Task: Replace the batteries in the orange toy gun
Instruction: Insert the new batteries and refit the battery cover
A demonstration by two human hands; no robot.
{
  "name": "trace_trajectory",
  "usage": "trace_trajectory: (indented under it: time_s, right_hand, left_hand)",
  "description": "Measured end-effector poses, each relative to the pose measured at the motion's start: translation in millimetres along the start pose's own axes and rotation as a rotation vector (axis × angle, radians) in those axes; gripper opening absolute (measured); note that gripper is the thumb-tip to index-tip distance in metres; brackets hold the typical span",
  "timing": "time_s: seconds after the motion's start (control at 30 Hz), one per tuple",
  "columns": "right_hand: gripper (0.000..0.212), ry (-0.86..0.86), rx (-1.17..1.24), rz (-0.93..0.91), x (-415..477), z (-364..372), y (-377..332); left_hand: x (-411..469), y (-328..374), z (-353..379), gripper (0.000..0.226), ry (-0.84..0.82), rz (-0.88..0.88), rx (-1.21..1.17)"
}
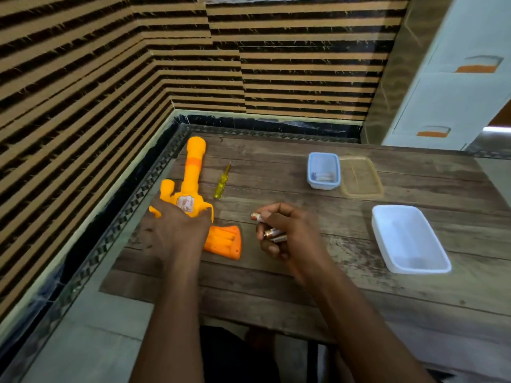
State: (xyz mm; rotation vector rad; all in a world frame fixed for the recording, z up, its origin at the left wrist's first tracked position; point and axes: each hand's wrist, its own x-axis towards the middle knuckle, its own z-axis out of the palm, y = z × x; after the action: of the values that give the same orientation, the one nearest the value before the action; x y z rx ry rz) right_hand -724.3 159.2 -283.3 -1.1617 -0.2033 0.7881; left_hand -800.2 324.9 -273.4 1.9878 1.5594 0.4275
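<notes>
Head view: left grip (177, 230) wrapped over orange toy gun (193, 172), pinning it flat on surface (276, 286), left side, barrel pointing away. Right grip (282, 233) pinching batteries (272, 233), one at fingertips. Ribbed bay (225, 240) exposed beside left wrist. Advice: hold gun steady, feed one cell at a time, match polarity, press fully home.

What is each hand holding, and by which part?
The left hand grips the toy gun around its middle. The right hand holds several batteries by their sides, ends poking out.
</notes>
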Motion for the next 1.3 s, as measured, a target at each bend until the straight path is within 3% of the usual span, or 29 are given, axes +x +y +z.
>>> trace_trajectory:
  time_s: [0.23, 0.4, 0.7, 0.97, 1.17, 1.3]
  right_hand:
    - [0.014, 0.015, -0.067, 0.038, 6, 3, 6]
    - [0.019, 0.010, -0.066, 0.030, 6, 6, 8]
    - [0.012, -0.024, 0.040, -0.071, 3, 8, 4]
    - [0.011, 0.061, 0.059, -0.295, -2, -5, -14]
    - [0.016, 0.129, -0.239, -0.464, -4, -22, -23]
    - [0.019, 0.076, -0.463, -0.538, -6, -33, -24]
  left_hand:
    - [14, -4, 0, 0.109, 0.084, -0.085, -0.278]
    - [26, -8, -1, 0.090, 0.110, -0.198, -0.578]
    - [16, 4, 16, 0.090, 0.161, -0.167, -1.012]
    - [-10, 38, 47, 0.058, -0.003, -0.287, -1.197]
    - [-28, 52, 60, 0.062, -0.161, -0.290, -1.300]
    - [-34, 54, 71, 0.056, -0.413, -0.331, -1.322]
